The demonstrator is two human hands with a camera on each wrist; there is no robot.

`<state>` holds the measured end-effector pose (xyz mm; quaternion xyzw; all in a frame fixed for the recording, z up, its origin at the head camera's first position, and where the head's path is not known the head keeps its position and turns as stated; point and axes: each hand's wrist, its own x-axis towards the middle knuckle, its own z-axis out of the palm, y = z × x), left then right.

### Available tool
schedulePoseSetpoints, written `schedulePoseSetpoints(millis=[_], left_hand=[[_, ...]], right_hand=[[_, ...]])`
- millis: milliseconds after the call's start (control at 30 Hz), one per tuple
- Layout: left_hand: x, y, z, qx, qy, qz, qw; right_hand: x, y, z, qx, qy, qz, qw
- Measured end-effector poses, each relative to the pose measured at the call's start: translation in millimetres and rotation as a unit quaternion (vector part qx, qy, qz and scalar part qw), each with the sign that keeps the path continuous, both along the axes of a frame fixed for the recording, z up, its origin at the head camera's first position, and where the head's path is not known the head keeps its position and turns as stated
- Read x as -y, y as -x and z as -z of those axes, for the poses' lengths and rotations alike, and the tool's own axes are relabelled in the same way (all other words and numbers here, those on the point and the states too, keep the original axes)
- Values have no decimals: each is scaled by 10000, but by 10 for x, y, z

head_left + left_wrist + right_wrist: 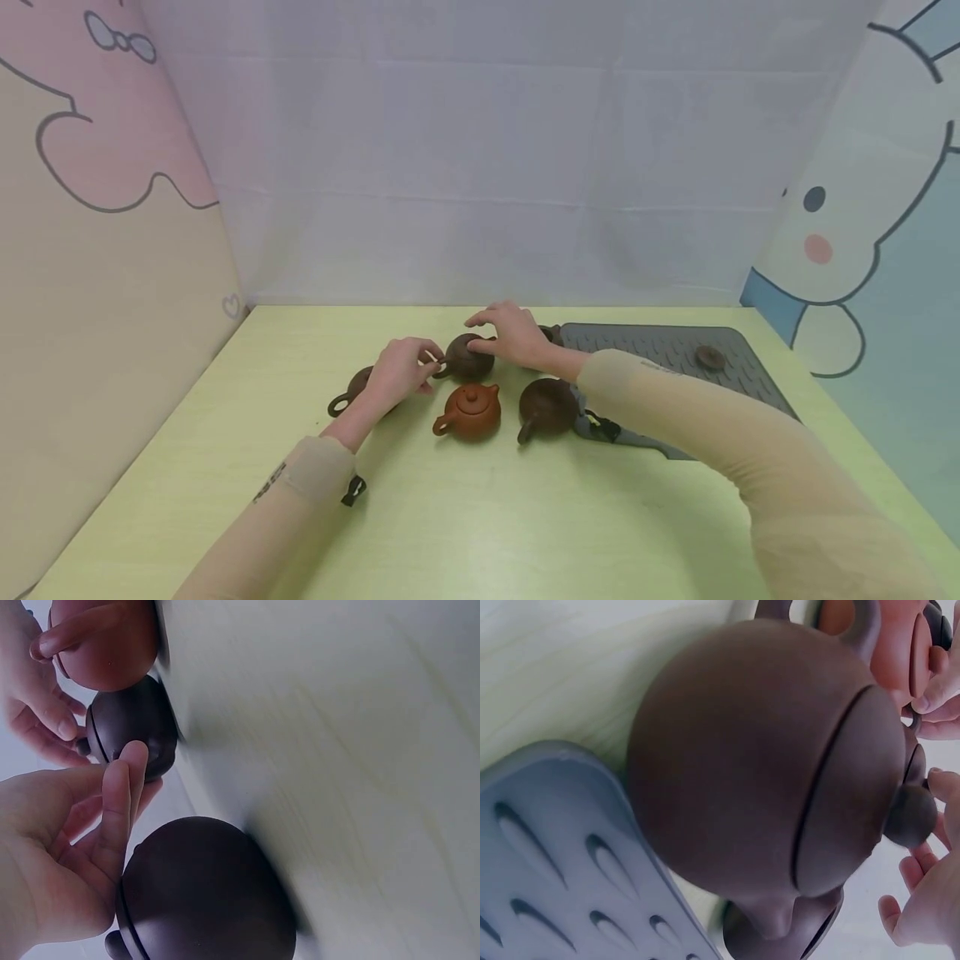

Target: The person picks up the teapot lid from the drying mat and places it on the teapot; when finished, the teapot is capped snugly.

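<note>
A dark brown teapot [471, 365] stands at the back of the group between both hands. My left hand [401, 371] pinches its handle with thumb and fingers. Over its top reaches my right hand [513, 337], fingers spread, thumb and fingertips right at the lid knob [82, 746]. Just in front sits a reddish clay teapot [472, 412], lid on and handle toward me. Another dark teapot [210, 892] stands below my left hand, partly covered by it in the head view. To the right of the reddish one is a dark lidded teapot [757, 757].
A grey ridged tray [637, 337] lies on the right, with a small dark lid [710, 358] on it. Behind my right hand, another dark teapot [551, 333] is mostly hidden at the tray's edge. A white sheet [480, 167] closes off the table's back edge.
</note>
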<state>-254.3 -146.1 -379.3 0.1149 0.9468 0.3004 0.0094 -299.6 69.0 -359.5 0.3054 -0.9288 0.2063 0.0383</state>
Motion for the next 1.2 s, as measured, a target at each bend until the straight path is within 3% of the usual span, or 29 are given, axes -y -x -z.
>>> schedulePoseSetpoints(millis=[167, 333, 733, 967, 1200], left_hand=[[12, 20, -29, 108, -46, 12, 9999], [11, 46, -137, 128, -51, 16, 9999], [-79, 190, -436, -442, 620, 295, 9967], [-253, 273, -443, -635, 522, 764, 9937], [-477, 347, -378, -495, 215, 1034, 9932]], right_hand=[[-71, 4, -32, 105, 45, 44, 9999], [-205, 54, -56, 79, 147, 103, 9998], [-639, 127, -86, -235, 263, 368, 9987], [-911, 95, -140, -251, 470, 663, 9964], [-1242, 112, -105, -276, 665, 858, 9937]])
